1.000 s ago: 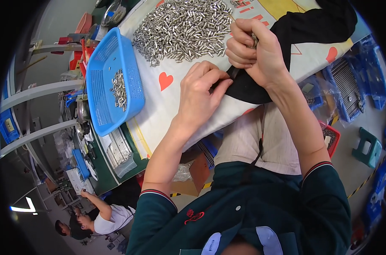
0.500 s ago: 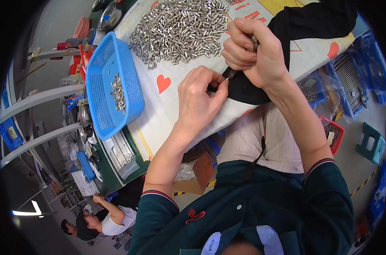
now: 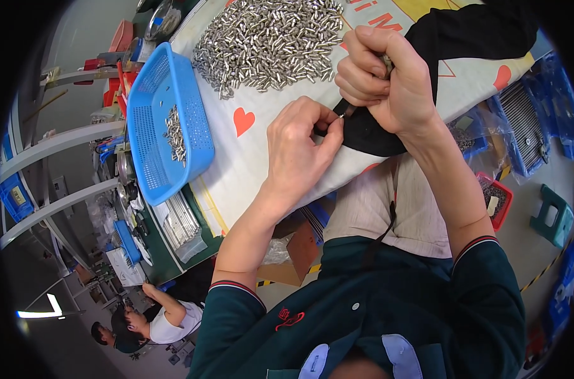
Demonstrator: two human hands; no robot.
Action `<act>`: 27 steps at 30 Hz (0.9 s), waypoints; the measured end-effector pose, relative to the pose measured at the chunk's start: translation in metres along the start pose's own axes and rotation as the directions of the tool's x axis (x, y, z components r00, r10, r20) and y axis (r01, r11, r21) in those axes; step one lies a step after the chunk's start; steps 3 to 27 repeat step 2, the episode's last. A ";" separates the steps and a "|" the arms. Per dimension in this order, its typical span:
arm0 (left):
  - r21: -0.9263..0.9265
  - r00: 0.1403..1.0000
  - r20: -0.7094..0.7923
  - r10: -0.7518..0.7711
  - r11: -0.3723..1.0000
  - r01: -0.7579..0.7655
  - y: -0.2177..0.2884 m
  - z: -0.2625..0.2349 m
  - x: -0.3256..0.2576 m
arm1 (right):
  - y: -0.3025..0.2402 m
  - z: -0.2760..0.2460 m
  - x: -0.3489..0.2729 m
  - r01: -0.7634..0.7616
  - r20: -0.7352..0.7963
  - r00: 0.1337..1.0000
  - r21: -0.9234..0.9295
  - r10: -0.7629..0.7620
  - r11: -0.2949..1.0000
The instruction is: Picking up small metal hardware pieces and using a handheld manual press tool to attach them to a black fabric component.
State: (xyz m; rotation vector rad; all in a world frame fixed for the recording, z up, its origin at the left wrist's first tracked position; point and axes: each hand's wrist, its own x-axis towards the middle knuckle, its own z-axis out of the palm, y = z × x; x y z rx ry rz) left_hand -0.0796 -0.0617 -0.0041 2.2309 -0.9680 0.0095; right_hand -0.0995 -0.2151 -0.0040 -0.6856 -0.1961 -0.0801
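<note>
My left hand (image 3: 299, 142) pinches a small silver metal piece (image 3: 342, 116) between thumb and fingertips; only its end shows. My right hand (image 3: 391, 82) is closed in a fist around a slim tool, whose dark brown tip (image 3: 349, 111) reaches down to the metal piece. Most of the tool is hidden in the fist, so I cannot tell its kind. Under both hands lies a black cloth (image 3: 375, 138) at the table's near edge. Beyond my left hand spreads a large pile of small silver metal pins (image 3: 268, 44).
A blue plastic basket (image 3: 201, 142) with some pins in it stands left on the white printed tablecloth (image 3: 227, 170). Bundled metal rods (image 3: 181, 222) lie below it. At right are a red bin (image 3: 503, 215), a green stool (image 3: 552, 218) and blue trays (image 3: 562, 101). Another person sits lower left.
The view has shifted slightly. Both hands keep nearly the same pose at the metal piece, with the tool tip still against or close to it.
</note>
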 end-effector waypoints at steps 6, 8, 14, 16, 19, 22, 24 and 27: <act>-0.004 1.000 0.004 -0.005 1.000 0.005 0.000 0.000 0.000 | 0.001 0.000 0.000 0.000 -0.003 1.000 -0.011 0.000 1.000; -0.004 1.000 0.004 -0.005 1.000 0.005 0.000 0.000 0.000 | 0.001 0.000 0.000 0.000 -0.003 1.000 -0.011 0.000 1.000; -0.004 1.000 0.004 -0.005 1.000 0.005 0.000 0.000 0.000 | 0.001 0.000 0.000 0.000 -0.003 1.000 -0.011 0.000 1.000; -0.004 1.000 0.004 -0.005 1.000 0.005 0.000 0.000 0.000 | 0.001 0.000 0.000 0.000 -0.003 1.000 -0.011 0.000 1.000; -0.004 1.000 0.004 -0.005 1.000 0.005 0.000 0.000 0.000 | 0.001 0.000 0.000 0.000 -0.003 1.000 -0.011 0.000 1.000; -0.004 1.000 0.004 -0.005 1.000 0.005 0.000 0.000 0.000 | 0.001 0.000 0.000 0.000 -0.003 1.000 -0.011 0.000 1.000; -0.004 1.000 0.004 -0.005 1.000 0.005 0.000 0.000 0.000 | 0.001 0.000 0.000 0.000 -0.003 1.000 -0.011 0.000 1.000; -0.004 1.000 0.004 -0.005 1.000 0.005 0.000 0.000 0.000 | 0.001 0.000 0.000 0.000 -0.003 1.000 -0.011 0.000 1.000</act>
